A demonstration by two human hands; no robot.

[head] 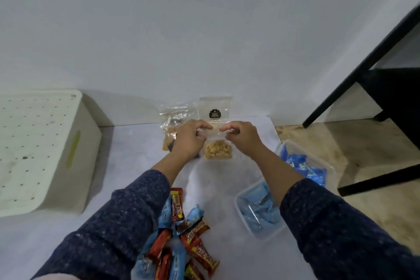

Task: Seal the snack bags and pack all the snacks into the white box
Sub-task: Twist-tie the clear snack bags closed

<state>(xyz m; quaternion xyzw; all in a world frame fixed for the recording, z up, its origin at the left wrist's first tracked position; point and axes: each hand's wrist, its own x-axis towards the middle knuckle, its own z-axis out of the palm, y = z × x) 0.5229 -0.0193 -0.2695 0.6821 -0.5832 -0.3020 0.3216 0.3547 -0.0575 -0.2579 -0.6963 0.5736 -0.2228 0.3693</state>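
A clear snack bag (218, 149) with yellowish snacks at its bottom stands on the white mat near the wall. My left hand (189, 137) and my right hand (242, 136) pinch its top edge from either side, fingers curled. Behind it leans another clear bag (215, 107) with a black label. A crumpled clear bag (173, 120) of brownish snacks lies to the left, partly hidden by my left hand. The white box (45, 150), with a perforated lid, sits at far left. Red and blue wrapped candy bars (181, 241) lie piled near me.
A clear plastic container (260, 211) with blue packets sits under my right forearm, and a second one (304, 166) beyond it. Black table legs (354, 75) rise at right over a beige floor. A white wall stands close behind the bags.
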